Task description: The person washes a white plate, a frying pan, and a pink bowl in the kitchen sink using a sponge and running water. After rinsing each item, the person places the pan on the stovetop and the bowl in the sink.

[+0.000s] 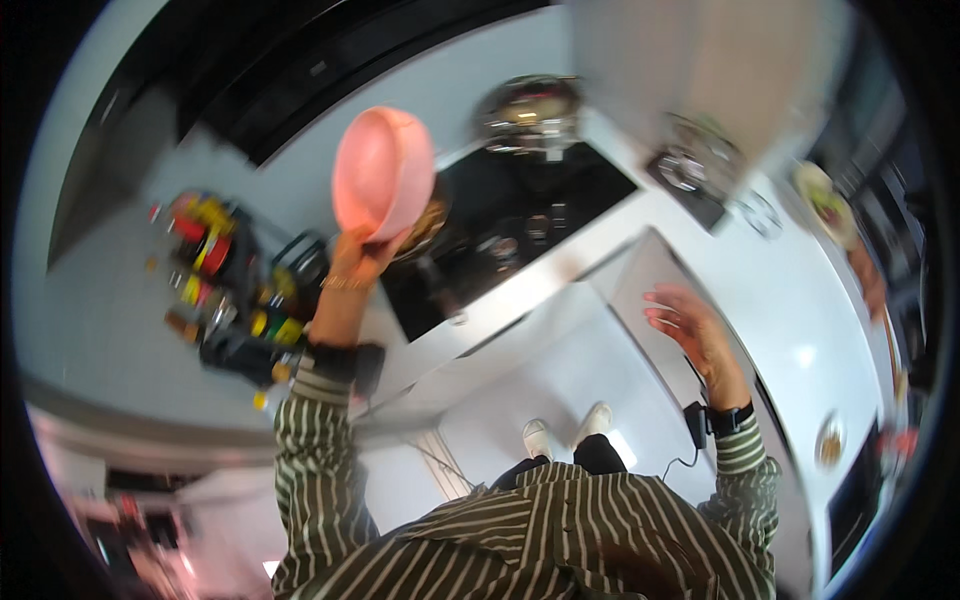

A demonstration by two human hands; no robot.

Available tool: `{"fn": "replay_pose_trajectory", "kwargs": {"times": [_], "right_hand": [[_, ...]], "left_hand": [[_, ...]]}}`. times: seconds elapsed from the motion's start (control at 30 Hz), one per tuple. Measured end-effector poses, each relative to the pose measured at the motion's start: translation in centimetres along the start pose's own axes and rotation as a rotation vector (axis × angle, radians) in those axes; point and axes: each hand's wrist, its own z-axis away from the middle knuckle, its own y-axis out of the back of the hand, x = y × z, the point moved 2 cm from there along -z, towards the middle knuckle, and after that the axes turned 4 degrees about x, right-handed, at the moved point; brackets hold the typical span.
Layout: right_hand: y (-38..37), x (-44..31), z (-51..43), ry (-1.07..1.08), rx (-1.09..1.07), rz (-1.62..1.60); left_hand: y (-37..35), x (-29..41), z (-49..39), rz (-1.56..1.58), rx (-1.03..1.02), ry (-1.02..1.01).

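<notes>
My left hand [360, 259] grips a pink bowl [371, 176] by its rim and holds it up, tilted so that its inside shows. Behind the bowl, partly hidden by it, sits a pan [427, 229] with brownish food in it. The pan's handle [444, 292] points towards the front edge of the black cooktop [592, 176]. My right hand [686, 326] hangs in the air to the right with its fingers apart, holding nothing. It is nearest to the front edge of the white countertop [795, 292].
A shiny metal pot [529, 116] stands at the cooktop's back. Several blurred bottles [210, 240] crowd the left counter. Metal and clear ware [682, 169] is by the back right corner. A small dish [831, 442] with food lies on the right counter.
</notes>
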Motion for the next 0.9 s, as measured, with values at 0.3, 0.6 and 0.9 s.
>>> {"fn": "replay_pose_trajectory", "kwargs": {"times": [0.3, 0.6, 0.9], "right_hand": [[18.6, 2.6, 36.6, 0.273, 0.402, -0.168], [34.1, 10.1, 82.7, 0.361, 1.163, -0.347], [50.8, 9.4, 102.8, 0.336, 1.451, -0.232]], "left_hand": [[-16.9, -27.3, 23.8, -0.431, -0.302, 0.516], [-34.7, -67.6, 57.7, -0.608, -0.661, 1.152], [-50.2, -95.9, 78.9, -0.538, -0.869, 1.361]]}}
